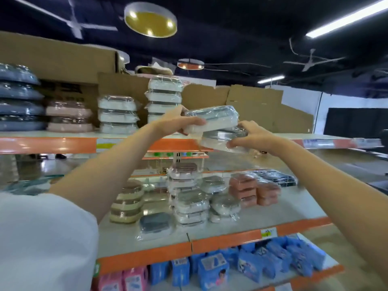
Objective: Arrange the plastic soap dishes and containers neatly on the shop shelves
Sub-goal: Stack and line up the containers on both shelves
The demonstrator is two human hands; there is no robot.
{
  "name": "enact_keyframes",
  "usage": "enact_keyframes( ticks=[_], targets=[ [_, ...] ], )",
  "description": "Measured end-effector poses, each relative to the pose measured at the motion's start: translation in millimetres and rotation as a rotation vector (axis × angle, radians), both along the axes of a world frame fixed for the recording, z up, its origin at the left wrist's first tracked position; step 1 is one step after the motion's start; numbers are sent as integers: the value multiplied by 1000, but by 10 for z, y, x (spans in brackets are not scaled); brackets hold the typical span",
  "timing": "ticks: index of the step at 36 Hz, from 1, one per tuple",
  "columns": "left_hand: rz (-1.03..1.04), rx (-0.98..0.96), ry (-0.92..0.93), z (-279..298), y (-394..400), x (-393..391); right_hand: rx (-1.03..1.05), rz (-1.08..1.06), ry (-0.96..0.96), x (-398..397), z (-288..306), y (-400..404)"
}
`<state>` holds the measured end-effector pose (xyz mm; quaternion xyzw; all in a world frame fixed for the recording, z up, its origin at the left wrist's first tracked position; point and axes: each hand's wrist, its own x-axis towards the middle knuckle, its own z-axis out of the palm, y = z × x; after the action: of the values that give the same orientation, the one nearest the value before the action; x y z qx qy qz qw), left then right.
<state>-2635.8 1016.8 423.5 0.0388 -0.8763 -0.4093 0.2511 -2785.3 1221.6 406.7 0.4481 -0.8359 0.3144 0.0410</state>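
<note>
Held above top shelf edge [176, 144], bare shelf rightward: left hand [178, 122] gripped white wrapped dish [212, 120]; right hand [252, 136] pinched clear-wrapped container [220, 141].

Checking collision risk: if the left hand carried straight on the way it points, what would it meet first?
Probably the tall stack of white dishes on the top shelf, just beyond the left hand and its wrapped dish; depth is unclear.
</note>
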Motion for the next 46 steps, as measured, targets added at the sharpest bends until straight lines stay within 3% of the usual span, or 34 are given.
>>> enact_keyframes(
  ticks=[13,27,46],
  targets=[
    [260,-86,13,193,-559,-809,7,-66,80,-1182,288,-528],
    [535,-231,-207,376,-1009,-1981,138,-112,87,-2693,689,-1205],
    [505,-286,-441,94,-1067,-2399,48,-38,-107,-2777,488,-1794]
  ],
)
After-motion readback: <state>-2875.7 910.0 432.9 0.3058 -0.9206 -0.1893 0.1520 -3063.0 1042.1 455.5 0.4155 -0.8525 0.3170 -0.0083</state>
